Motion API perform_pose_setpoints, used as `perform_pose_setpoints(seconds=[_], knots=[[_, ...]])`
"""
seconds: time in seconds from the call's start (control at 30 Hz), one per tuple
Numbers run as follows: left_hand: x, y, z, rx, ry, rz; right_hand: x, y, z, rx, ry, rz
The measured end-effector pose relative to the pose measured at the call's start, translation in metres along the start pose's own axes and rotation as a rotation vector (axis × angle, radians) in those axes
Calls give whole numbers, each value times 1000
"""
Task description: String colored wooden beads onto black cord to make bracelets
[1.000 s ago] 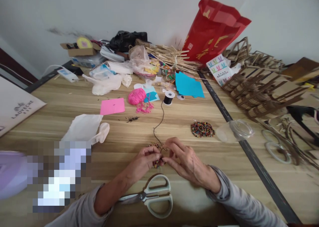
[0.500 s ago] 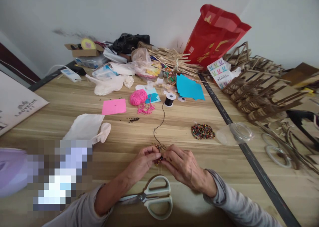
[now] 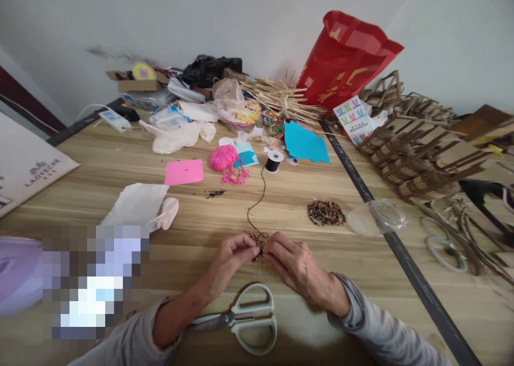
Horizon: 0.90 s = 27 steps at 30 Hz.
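Observation:
Close together at the middle of the table, my left hand [image 3: 233, 259] and my right hand [image 3: 299, 264] meet fingertip to fingertip. Black cord [image 3: 249, 210] runs from a white-ended spool [image 3: 273, 162] down to them, with a small loop above the fingers. A small string of brown and reddish beads [image 3: 252, 236] shows beside my left fingertips, which are closed on it and the cord. My right thumb and fingers pinch the cord; its exact end is hidden. Scissors [image 3: 252, 315] with pale handles lie below my hands.
To the right lie a heap of multicoloured bead strands [image 3: 326, 213] and a clear plastic lid [image 3: 377, 217]. Pink yarn [image 3: 224, 157], pink paper [image 3: 184, 172] and black cord snippets [image 3: 216, 193] are ahead. Brown woven baskets [image 3: 417, 157] crowd the right side; a red bag [image 3: 349, 60] stands behind.
My fingers shift slightly around the beads and cord. The cord loop above them looks rounder and more open. The rest stays in place.

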<state>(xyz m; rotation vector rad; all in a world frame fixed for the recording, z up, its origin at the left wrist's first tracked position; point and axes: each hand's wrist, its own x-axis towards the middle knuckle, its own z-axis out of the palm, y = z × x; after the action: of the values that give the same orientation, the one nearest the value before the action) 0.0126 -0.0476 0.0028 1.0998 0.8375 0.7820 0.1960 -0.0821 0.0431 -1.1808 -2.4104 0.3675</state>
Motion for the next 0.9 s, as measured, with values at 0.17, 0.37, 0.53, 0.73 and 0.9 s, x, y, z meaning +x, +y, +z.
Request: perform_pose_setpoints(seconds=[0.17,0.37,0.53,0.73,0.9], knots=[[-1,3,1,26,-15,7,0,1,2,-46,25,3],[0,0,0,24,-167,-3,1,-1,-2,-7,57,-41],[0,0,-1,40,-181,-1,3,-3,-6,-27,55,-62],[-3,17,4,111,-142,-35,2,1,-5,-104,71,-98],[-5,21,5,143,-152,-20,1,2,-5,-107,32,-97]])
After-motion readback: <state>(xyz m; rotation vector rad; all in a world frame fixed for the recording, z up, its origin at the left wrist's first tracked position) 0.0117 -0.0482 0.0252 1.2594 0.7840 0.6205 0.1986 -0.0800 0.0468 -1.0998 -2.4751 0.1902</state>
